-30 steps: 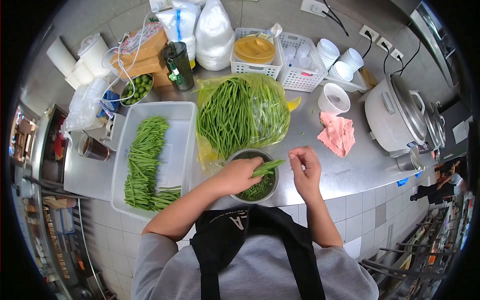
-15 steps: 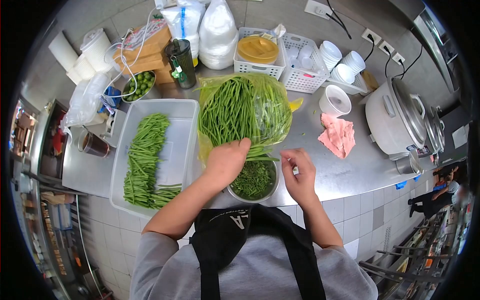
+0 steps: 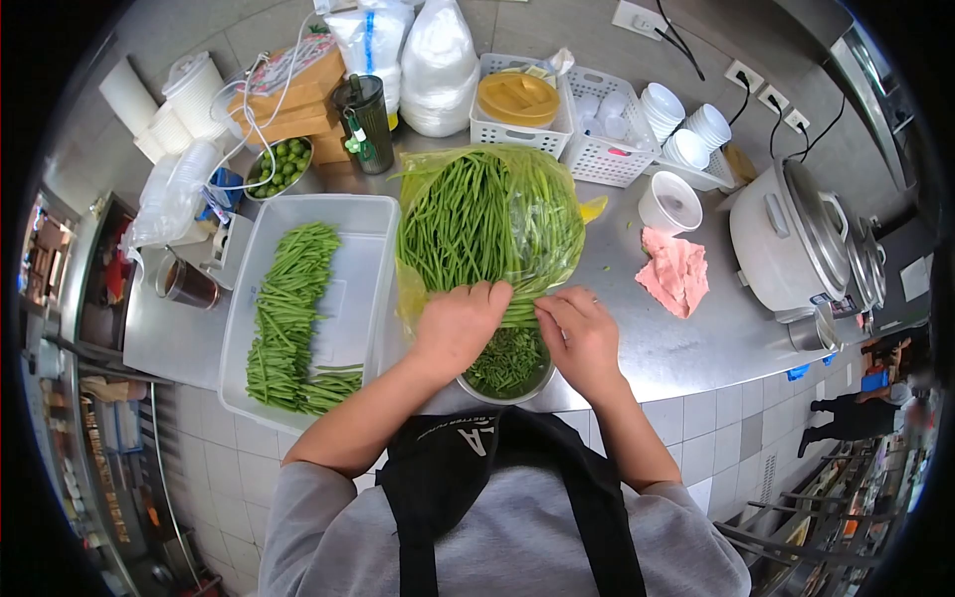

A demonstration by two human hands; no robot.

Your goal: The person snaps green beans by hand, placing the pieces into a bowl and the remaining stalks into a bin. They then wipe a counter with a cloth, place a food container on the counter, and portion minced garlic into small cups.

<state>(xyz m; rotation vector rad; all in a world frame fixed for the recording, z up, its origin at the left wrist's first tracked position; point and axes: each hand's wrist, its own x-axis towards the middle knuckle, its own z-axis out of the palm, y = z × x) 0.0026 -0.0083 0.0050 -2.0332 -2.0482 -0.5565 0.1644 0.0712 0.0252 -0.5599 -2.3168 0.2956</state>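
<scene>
My left hand (image 3: 464,323) is closed round a small bundle of green beans (image 3: 520,311), above the far rim of a metal bowl. At the bundle's right end, my right hand (image 3: 580,336) pinches the bean tips between thumb and fingers. Below both hands, the metal bowl (image 3: 549,376) holds short cut bean ends (image 3: 504,364). Just beyond, a yellow-tinted plastic bag (image 3: 550,214) lies open, full of long green beans (image 3: 458,219). To the left stands a clear plastic tub (image 3: 350,234) with trimmed beans (image 3: 288,308) piled along its left side.
On the steel counter (image 3: 637,343) are a pink cloth (image 3: 672,272), a white tub (image 3: 669,203) and a large rice cooker (image 3: 781,224) at right. White baskets (image 3: 607,149) line the back. A glass of dark drink (image 3: 189,284) and a bowl of green citrus (image 3: 284,167) stand left.
My right hand has moved left and now grips the right end of the bean bundle. My left hand keeps its hold. At the far right, a person in the background has shifted slightly.
</scene>
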